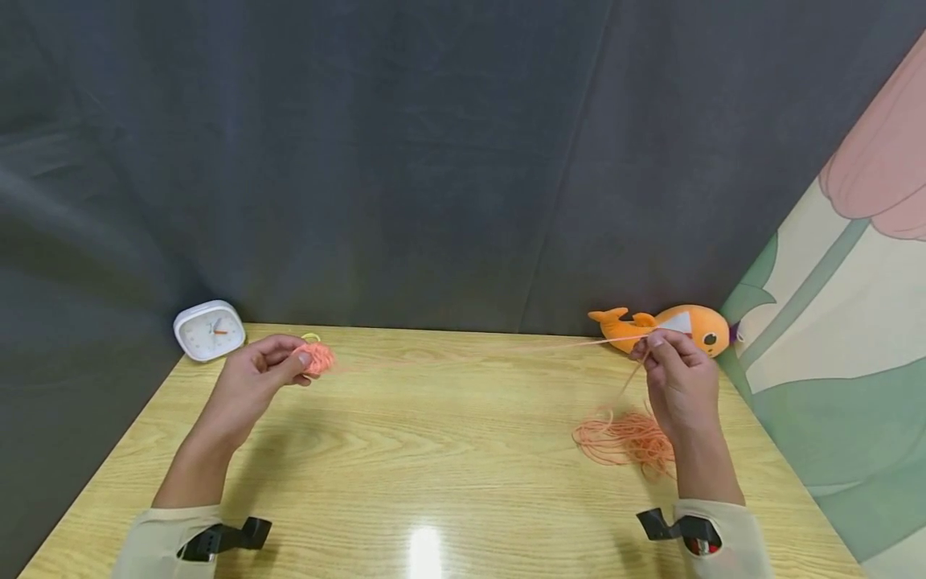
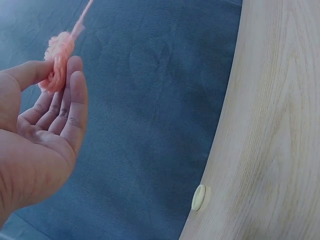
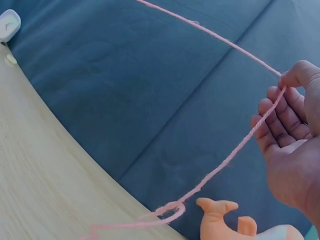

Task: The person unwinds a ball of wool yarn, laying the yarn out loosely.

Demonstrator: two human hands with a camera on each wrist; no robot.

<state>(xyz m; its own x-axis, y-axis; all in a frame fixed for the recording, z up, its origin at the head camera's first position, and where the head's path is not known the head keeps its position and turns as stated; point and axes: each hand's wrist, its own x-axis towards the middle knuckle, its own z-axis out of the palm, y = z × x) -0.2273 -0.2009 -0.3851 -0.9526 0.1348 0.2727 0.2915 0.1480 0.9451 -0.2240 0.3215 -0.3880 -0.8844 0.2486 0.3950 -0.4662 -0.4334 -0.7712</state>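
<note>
A small wound bundle of coral yarn [image 1: 316,359] is pinched between the thumb and fingers of my left hand [image 1: 249,382], raised above the table. From it a single yarn strand [image 3: 215,35] stretches across to my right hand [image 1: 680,382], whose thumb and fingertip pinch it. Past that pinch the strand hangs down, with a small loop [image 3: 172,207] in it in the right wrist view. Below, a loose tangled heap of the same yarn [image 1: 622,441] lies on the table, partly behind my right wrist.
An orange plush whale [image 1: 698,326] sits at the table's back right. A white clock [image 1: 210,330] stands at the back left corner. Near the back edge lies a pale yellow ring [image 2: 199,198]. Dark cloth [image 1: 434,161] hangs behind the wooden table [image 1: 434,450].
</note>
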